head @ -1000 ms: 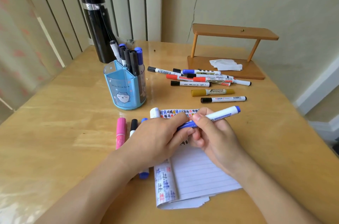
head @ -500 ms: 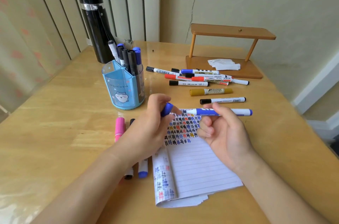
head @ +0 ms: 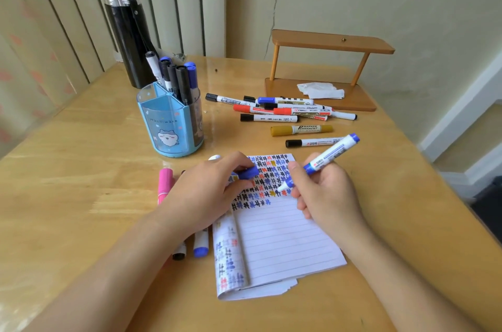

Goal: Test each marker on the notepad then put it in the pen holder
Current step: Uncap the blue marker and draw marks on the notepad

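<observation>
My right hand (head: 327,193) grips an uncapped blue marker (head: 330,153) like a pen, its tip down on the notepad (head: 282,239), among rows of coloured test marks. My left hand (head: 206,193) rests on the pad's left edge and pinches the marker's blue cap (head: 248,172). The blue pen holder (head: 169,122) stands behind my left hand with several markers upright in it. A loose pile of markers (head: 282,110) lies behind the notepad. Under my left hand lie a pink marker (head: 165,185) and two others, partly hidden.
A black flask (head: 126,30) stands behind the pen holder. A wooden stand (head: 326,73) with a crumpled tissue (head: 320,90) sits at the back right. The table's right edge runs diagonally close to my right arm.
The cap came off the blue marker and stays in my left hand. My right hand turned the marker tip-down and lowered it onto the notepad.
</observation>
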